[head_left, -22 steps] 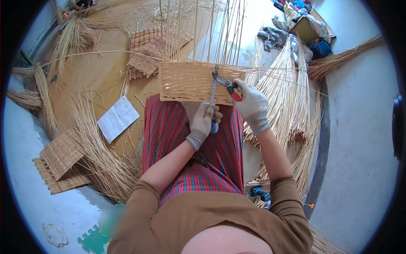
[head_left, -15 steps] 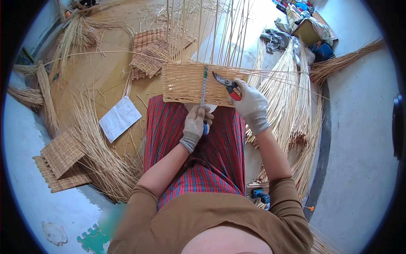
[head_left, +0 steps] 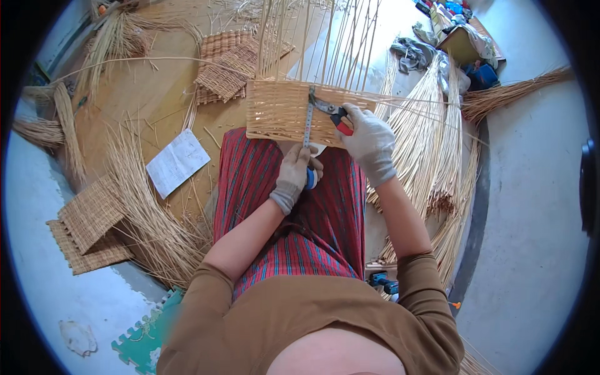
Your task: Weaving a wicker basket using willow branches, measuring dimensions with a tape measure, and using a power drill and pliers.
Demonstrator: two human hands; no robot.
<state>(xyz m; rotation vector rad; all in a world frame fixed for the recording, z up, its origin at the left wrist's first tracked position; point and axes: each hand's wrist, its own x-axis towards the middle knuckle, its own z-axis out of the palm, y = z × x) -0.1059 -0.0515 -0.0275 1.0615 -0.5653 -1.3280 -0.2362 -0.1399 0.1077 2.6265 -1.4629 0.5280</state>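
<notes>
Floor reeds (head_left: 412, 125) flank the skirt (head_left: 250, 194), and just beyond it there's the panel (head_left: 275, 112), likely light, springy, best gripped by its rim, left hand (head_left: 294, 172) over the skirt pinching tape (head_left: 307, 125), right hand (head_left: 370, 144) beyond its far-right corner clasping shears (head_left: 344, 127).

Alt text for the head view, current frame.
Gloved left grip holds a blue-cased tape measure with its pale blade extended up a tan, rectangular woven-stalk panel; the gloved right grip holds red-handled metal pruning shears beside the tape's upper part. Bundles of thin, pale stalks lie to the right.
</notes>
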